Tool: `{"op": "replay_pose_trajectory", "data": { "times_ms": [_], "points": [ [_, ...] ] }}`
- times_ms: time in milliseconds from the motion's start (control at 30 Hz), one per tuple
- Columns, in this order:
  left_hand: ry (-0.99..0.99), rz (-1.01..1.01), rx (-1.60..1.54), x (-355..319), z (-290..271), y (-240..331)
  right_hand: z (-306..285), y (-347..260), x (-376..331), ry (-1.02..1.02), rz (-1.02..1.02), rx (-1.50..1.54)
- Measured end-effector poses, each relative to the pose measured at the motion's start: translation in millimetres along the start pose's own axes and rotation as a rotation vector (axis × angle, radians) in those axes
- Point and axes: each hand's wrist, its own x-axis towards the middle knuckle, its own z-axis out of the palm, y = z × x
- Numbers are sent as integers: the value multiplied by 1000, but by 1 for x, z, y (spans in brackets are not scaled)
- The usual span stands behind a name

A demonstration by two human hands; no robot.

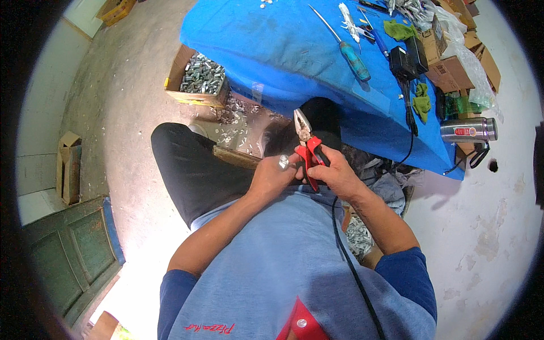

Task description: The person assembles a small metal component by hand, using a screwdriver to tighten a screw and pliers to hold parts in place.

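My right hand [339, 174] is closed round the red handles of a pair of pliers [304, 135], whose metal jaws point up and away from me. Close beside it, above my lap, my left hand [267, 182] is closed on a small shiny metal piece [283, 162] near the thumb. Some of the left fingers pass behind the pliers' handles, so their grip is partly hidden. The metal piece and the plier jaws are apart.
A blue-covered table [255, 39] stands ahead, bearing a screwdriver [355, 61], a black power adapter [402, 63] and a steel flask [469, 130]. A cardboard box [195, 98] of small metal parts sits left of it. Loose bits litter the floor; a black cable [354, 263] crosses my shirt.
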Motion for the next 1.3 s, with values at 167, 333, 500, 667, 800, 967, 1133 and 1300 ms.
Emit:
{"op": "replay_pose_trajectory", "data": {
  "times_ms": [167, 333, 500, 667, 800, 967, 1133, 1300],
  "points": [
    [4, -23, -7, -3, -1, 7, -7, 2, 9, -72, -49, -116],
    [12, -28, 154, -7, -2, 18, -16, -10, 17, -147, 26, -209],
    [10, -15, 161, -7, 1, 12, -20, -15, 19, -178, 143, -148],
    [47, 30, 336, -8, 0, 14, -16, -15, 17, -183, 89, -226],
    [73, 8, 448, -6, 4, 9, -12, -27, 15, -242, -10, -422],
    [-63, 50, 592, -6, 3, 18, -11, -11, 18, -219, 43, -354],
    [52, -7, 441, -5, 4, 10, -25, -12, 4, -112, 165, 23],
    [28, -44, 419, -6, 4, 26, -21, 2, -7, -100, 177, 11]
  ]
}}
